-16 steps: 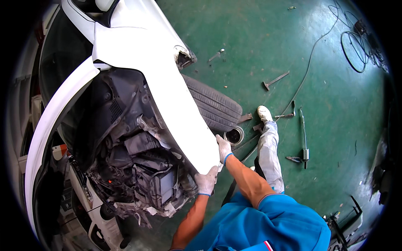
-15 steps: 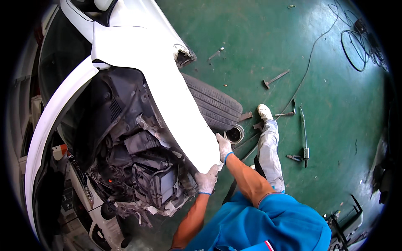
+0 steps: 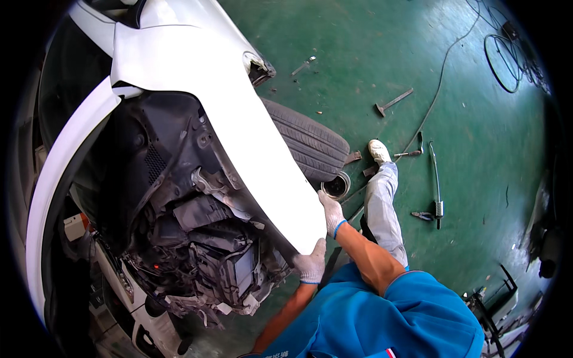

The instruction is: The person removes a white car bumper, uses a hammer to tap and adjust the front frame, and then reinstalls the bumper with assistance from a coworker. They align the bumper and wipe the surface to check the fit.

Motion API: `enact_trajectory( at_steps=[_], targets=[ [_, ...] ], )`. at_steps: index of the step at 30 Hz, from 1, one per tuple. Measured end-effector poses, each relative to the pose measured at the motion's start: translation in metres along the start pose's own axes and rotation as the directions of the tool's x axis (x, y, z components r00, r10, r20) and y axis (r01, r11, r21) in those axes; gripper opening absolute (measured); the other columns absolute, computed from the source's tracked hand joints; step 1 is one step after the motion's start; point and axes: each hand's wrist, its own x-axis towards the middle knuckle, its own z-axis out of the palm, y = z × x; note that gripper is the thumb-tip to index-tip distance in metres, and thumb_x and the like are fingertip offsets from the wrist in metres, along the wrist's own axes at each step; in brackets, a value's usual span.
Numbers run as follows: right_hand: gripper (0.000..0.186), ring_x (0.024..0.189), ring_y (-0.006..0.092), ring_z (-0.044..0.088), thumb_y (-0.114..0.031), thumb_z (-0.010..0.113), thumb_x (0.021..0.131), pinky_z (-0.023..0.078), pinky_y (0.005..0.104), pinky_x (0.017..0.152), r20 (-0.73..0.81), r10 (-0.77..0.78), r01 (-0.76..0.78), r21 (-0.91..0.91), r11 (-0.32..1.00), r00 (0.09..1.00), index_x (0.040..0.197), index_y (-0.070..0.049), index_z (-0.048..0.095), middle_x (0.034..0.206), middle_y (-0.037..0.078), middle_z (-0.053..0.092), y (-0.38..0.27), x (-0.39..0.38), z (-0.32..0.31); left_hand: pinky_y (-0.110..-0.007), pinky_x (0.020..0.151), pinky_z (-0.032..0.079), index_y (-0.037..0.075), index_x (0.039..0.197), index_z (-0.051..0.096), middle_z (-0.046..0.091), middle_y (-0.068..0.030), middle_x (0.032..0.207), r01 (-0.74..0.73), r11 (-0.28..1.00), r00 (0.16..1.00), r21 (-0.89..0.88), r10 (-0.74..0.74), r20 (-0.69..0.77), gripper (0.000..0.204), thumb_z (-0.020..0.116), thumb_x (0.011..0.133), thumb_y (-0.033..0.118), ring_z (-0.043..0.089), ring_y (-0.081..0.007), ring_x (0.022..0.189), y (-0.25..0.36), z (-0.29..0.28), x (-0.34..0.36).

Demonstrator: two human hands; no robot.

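Note:
A long white car fender point(image 3: 256, 149) runs along the side of an open engine bay point(image 3: 221, 238). At its near tip my left hand point(image 3: 311, 264), in a pale knit glove, closes on the corner on the engine side. Farther along the outer edge, my gloved right hand point(image 3: 332, 213) grips the same panel. The fingers of both hands are partly hidden by the fender's edge. Beneath the fender's outer side sticks out a black tire point(image 3: 307, 140), turned at an angle.
The raised white hood point(image 3: 62, 155) is at the left. Near my foot point(image 3: 378, 151) stands a round can point(image 3: 338, 186). On the green floor lie a hammer point(image 3: 393, 102), a ratchet wrench point(image 3: 412, 153), pliers point(image 3: 423, 215), a long rod tool point(image 3: 436, 179) and a cable point(image 3: 439, 89).
Both hands and the fender's near end have shifted right and slightly toward me, away from the engine bay. The grip stays on the panel. The whole view has shifted a little too.

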Motion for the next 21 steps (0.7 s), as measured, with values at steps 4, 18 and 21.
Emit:
enact_trajectory(
  at_steps=[4, 18, 21],
  targets=[
    [0.048, 0.101, 0.0309, 0.067, -0.039, 0.045, 0.107, 0.054, 0.0414, 0.093, 0.179, 0.136, -0.178, 0.24, 0.954, 0.974, 0.125, 0.003, 0.06, 0.118, 0.019, 0.069, -0.019, -0.019, 0.023, -0.04, 0.075, 0.057, -0.004, 0.101, 0.074, 0.077, -0.014, 0.091, -0.002, 0.997, 0.999, -0.075, -0.002, -0.042, 0.028, 0.081, 0.082, 0.015, 0.075, -0.0253, 0.083, -0.013, 0.007, 0.0],
    [0.042, 0.103, 0.0298, 0.067, -0.032, 0.044, 0.108, 0.055, 0.0412, 0.092, 0.273, 0.082, -0.147, 0.227, 0.963, 0.959, 0.124, 0.004, 0.06, 0.118, 0.018, 0.069, -0.006, 0.0, 0.012, -0.041, 0.076, 0.058, 0.002, 0.1, 0.076, 0.077, -0.0171, 0.092, 0.09, 0.99, 0.995, -0.109, -0.094, -0.03, 0.034, 0.079, 0.085, 0.033, 0.076, -0.0301, 0.09, -0.011, 0.0, 0.002],
    [0.042, 0.105, 0.0299, 0.067, -0.031, 0.042, 0.108, 0.054, 0.0401, 0.095, 0.319, 0.057, -0.14, 0.245, 0.96, 0.946, 0.126, 0.003, 0.059, 0.121, 0.018, 0.068, -0.007, 0.009, 0.005, -0.037, 0.083, 0.056, -0.002, 0.111, 0.072, 0.076, -0.0117, 0.104, 0.065, 0.995, 0.998, -0.074, -0.064, 0.017, 0.035, 0.081, 0.083, 0.016, 0.074, -0.0215, 0.093, -0.024, 0.006, 0.003]
  ],
)
